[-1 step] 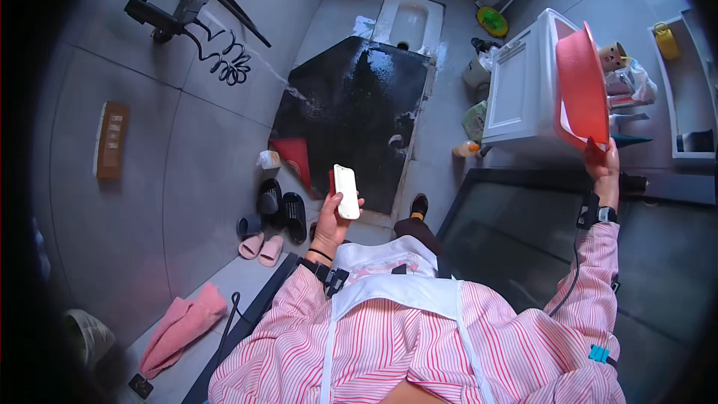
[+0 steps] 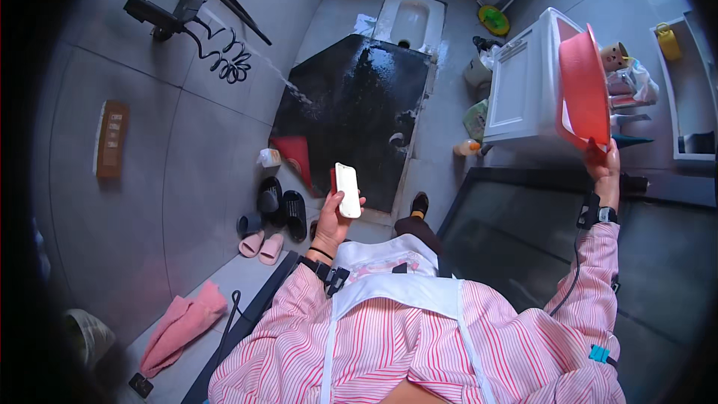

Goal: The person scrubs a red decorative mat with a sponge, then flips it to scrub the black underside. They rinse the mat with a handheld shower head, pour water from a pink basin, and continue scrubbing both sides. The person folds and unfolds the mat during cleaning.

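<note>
My left hand [image 2: 330, 222] is closed round a flat, white, oblong thing [image 2: 347, 191] with rounded ends and a red part along its left side; its exact kind does not show. Below it is my lap with a white apron [image 2: 378, 254]. Out to the right, my right hand [image 2: 603, 162] grips the near rim of a red plastic basin [image 2: 585, 90]. The basin is tipped up on its side against the top of a white cabinet [image 2: 520, 93]. A cup [image 2: 613, 57] and a clear plastic bag [image 2: 639, 84] stand just beyond the basin.
A wet black mat [image 2: 348, 116] covers the floor before a squat toilet [image 2: 410, 26]. Black slippers [image 2: 295, 215] and pink slippers [image 2: 271, 248] lie by the left wall, near a pink towel [image 2: 183, 325]. A dark-framed glass panel [image 2: 508, 232] is at the right.
</note>
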Action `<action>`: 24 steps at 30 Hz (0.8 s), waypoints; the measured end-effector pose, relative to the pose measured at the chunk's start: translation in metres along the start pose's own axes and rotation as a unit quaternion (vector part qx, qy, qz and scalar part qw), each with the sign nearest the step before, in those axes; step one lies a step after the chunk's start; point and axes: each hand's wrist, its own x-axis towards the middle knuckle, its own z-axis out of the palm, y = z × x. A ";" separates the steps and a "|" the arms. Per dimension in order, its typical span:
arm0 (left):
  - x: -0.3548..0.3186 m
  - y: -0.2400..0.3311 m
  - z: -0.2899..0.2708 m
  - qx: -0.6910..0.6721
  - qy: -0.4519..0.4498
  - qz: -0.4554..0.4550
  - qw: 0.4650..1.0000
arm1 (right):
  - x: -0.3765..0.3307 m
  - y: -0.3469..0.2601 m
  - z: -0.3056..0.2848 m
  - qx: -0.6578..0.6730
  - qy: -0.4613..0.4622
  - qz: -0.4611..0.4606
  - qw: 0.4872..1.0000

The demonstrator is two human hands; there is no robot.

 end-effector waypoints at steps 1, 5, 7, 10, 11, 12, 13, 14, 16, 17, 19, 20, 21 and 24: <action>0.000 0.000 0.000 0.004 -0.006 0.000 1.000 | 0.000 0.003 0.001 0.001 -0.001 0.002 1.000; -0.002 0.000 -0.009 0.003 0.020 0.014 1.000 | -0.005 0.016 0.017 0.018 0.059 -0.023 0.998; 0.002 -0.002 -0.018 0.005 0.042 0.024 0.999 | -0.005 0.017 0.027 0.065 0.087 -0.034 0.994; 0.000 0.004 -0.017 -0.023 0.071 0.036 0.997 | -0.032 0.031 0.038 0.042 0.059 -0.028 0.997; 0.001 0.005 -0.022 -0.033 0.073 0.034 0.996 | -0.047 0.039 0.039 0.028 0.048 -0.032 0.998; 0.007 0.003 -0.031 -0.039 0.071 0.042 0.996 | -0.045 0.045 0.014 0.041 0.034 -0.004 0.999; 0.009 0.003 -0.029 -0.040 0.077 0.039 0.995 | -0.056 0.061 0.014 0.029 0.002 0.000 1.000; 0.014 -0.001 -0.041 -0.043 0.091 0.040 0.994 | -0.069 0.092 0.032 0.022 -0.037 0.007 0.999; 0.032 -0.015 -0.057 -0.030 0.111 0.035 0.993 | -0.091 0.161 0.089 -0.060 -0.084 0.018 0.995; 0.039 -0.019 -0.045 0.000 0.102 0.021 0.995 | -0.098 0.203 0.122 -0.131 -0.092 0.024 0.987; 0.060 -0.038 -0.025 0.022 0.066 -0.001 0.998 | -0.095 0.290 0.171 -0.247 -0.125 0.129 0.952; 0.069 -0.048 -0.011 0.050 0.067 -0.019 0.996 | -0.085 0.340 0.173 -0.270 -0.158 0.192 0.930; 0.078 -0.060 -0.002 0.078 0.071 -0.034 0.994 | -0.079 0.385 0.175 -0.286 -0.195 0.257 0.902; 0.108 -0.115 -0.009 0.186 0.090 0.003 0.979 | -0.071 0.496 0.182 -0.305 -0.213 0.341 0.864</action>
